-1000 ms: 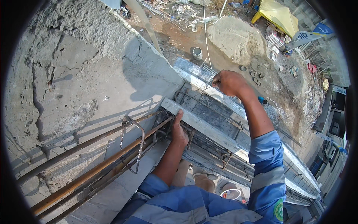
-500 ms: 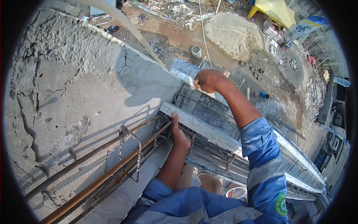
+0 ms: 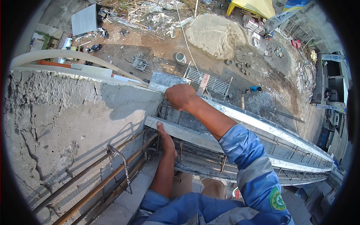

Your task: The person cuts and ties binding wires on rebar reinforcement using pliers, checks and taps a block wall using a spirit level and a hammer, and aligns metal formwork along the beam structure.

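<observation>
My right hand (image 3: 180, 96) is a closed fist, knuckles up, beside the end of the outer formwork panel (image 3: 225, 108) where it meets the concrete wall. What it holds, if anything, is hidden under the fingers. Nearer to me, a grey, cement-stained board (image 3: 187, 132) lies lengthwise along the formwork. My left hand (image 3: 167, 144) grips this board near its wall end, thumb upright against its near side; the other fingers are out of sight below. Rusty reinforcing bars (image 3: 108, 174) run from beside that hand toward the lower left, with a bent steel stirrup (image 3: 123, 165) around them.
A rough, cracked concrete wall (image 3: 75, 120) stands on the left. Far below lies the ground with a sand pile (image 3: 215, 35), a bucket (image 3: 180, 58), a yellow canopy (image 3: 253, 8) and a person in blue (image 3: 255, 89). A pale hose (image 3: 75, 54) arches over the wall.
My right fist has come left and lower, closer to the wall end of the formwork. My left hand stays at the board's end. The whole view has turned, showing more ground behind the wall.
</observation>
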`<action>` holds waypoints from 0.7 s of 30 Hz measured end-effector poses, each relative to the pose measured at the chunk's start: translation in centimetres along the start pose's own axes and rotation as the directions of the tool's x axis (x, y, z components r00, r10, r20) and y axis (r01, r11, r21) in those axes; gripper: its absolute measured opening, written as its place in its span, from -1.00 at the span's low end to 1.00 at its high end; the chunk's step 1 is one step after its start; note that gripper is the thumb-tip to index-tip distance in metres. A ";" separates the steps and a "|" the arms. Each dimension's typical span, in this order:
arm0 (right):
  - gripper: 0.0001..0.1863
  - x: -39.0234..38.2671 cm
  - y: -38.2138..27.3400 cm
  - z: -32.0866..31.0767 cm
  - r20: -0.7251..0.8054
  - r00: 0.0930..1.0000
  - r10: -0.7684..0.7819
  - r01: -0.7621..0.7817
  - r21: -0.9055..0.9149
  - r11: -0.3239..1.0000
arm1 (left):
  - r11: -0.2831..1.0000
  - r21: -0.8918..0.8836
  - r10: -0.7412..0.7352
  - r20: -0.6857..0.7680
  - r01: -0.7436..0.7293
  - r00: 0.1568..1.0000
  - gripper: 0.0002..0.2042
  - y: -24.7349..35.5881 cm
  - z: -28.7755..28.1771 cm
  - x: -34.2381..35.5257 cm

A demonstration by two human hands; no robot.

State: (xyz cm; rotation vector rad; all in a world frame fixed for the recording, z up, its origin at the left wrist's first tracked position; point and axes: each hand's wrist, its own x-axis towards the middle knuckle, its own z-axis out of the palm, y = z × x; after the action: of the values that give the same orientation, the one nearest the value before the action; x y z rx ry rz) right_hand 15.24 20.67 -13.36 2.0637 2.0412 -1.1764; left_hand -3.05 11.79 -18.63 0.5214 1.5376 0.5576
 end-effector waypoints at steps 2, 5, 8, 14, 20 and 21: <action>-0.78 -0.5 -0.3 0.4 -0.016 1.000 0.018 -0.017 0.029 0.999 | 1.000 -0.003 -0.016 -0.006 0.016 1.000 -0.13 -0.3 -0.2 0.3; -0.78 -1.0 -0.5 1.3 -0.040 0.998 0.049 -0.046 0.064 0.997 | 0.999 -0.011 -0.029 0.029 0.030 0.999 -0.05 0.4 0.5 -0.4; -0.79 -1.2 -0.3 1.8 -0.051 0.998 0.038 -0.033 0.099 0.995 | 0.964 -0.244 -0.074 0.121 0.102 0.990 -0.10 0.6 0.7 -1.1; -0.79 -2.2 -0.9 2.5 -0.091 0.988 0.125 -0.121 0.050 0.991 | 0.862 -0.508 0.041 0.077 0.004 0.996 -0.21 -0.6 0.1 -1.7; -0.68 -3.4 -0.2 5.4 -0.312 0.925 0.216 -0.164 0.183 0.969 | 0.816 -0.576 -0.033 0.034 0.047 0.999 -0.61 -2.2 -0.7 -0.7; -0.68 -3.5 -0.3 5.4 -0.316 0.925 0.213 -0.162 0.179 0.970 | 0.824 -0.565 -0.050 0.015 0.049 0.999 -0.63 -1.9 -0.5 -0.8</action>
State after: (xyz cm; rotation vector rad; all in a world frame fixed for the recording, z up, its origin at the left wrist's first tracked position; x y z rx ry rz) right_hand 12.78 15.05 -15.34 2.6233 1.8613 -1.0364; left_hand -3.49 9.79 -19.27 0.0190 1.2939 0.9322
